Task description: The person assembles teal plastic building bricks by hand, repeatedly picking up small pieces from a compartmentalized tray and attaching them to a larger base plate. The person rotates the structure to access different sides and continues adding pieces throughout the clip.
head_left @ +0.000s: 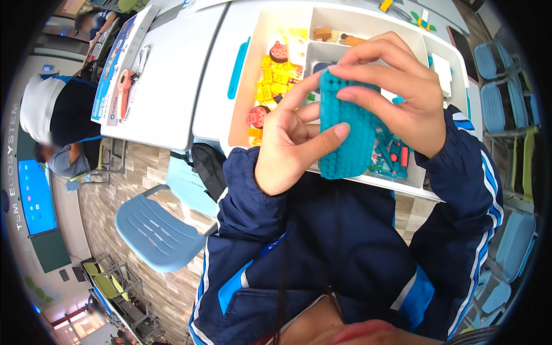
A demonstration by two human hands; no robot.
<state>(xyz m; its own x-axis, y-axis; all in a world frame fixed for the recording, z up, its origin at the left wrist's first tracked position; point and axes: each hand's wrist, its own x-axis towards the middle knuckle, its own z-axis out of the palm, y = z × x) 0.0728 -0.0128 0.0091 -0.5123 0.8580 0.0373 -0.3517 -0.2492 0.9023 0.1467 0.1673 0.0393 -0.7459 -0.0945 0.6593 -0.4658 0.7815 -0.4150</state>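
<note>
A teal block of studded building bricks [348, 135] is held up over a white compartment tray [244, 109]. My left hand [290, 138] grips its left side, thumb across the studded face and fingers behind. At its top end my right hand [397, 86] is closed, with fingertips and thumb pressed at the upper corner. Whether a small separate piece sits between those fingertips I cannot tell. Yellow bricks [267, 92] and red-rimmed wheels [279, 52] lie in the tray's left compartment. Below my right hand, teal and red pieces [397, 158] lie partly hidden behind the block.
A teal strip [238, 68] lies on the table left of the tray. Brown pieces [351, 39] fill a far compartment. On the neighbouring white table [172, 75] stands a box [123, 57]. A blue chair [161, 227] is at my left. Other people sit farther left.
</note>
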